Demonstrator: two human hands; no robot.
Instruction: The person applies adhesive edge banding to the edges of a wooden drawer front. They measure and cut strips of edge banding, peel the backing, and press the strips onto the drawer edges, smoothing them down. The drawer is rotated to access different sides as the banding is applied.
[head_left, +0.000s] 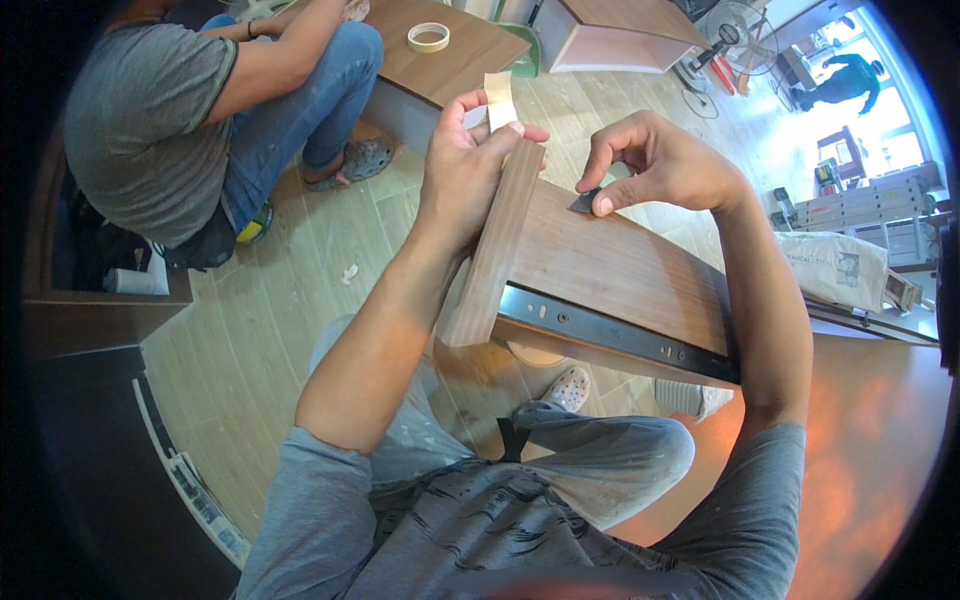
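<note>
A wood-grain drawer (610, 255) stands tilted in front of me, with a metal slide rail (590, 322) along its side. My left hand (470, 165) is at the top end of the drawer's front panel (497, 255), closed on a short cream strip that looks like masking tape (499, 97). Over the drawer's far side, my right hand (665, 165) pinches a small, thin dark piece (584, 202) between thumb and fingers. That piece is held low at the drawer's edge; its exact kind cannot be made out.
At the left a person (165, 130) sits beside a low wooden cabinet (450, 50) with a tape roll (429, 38) on it. Another open cabinet (630, 30) and a fan (735, 40) stand farther back. On the right are a white sack (830, 265) and a ladder (860, 207).
</note>
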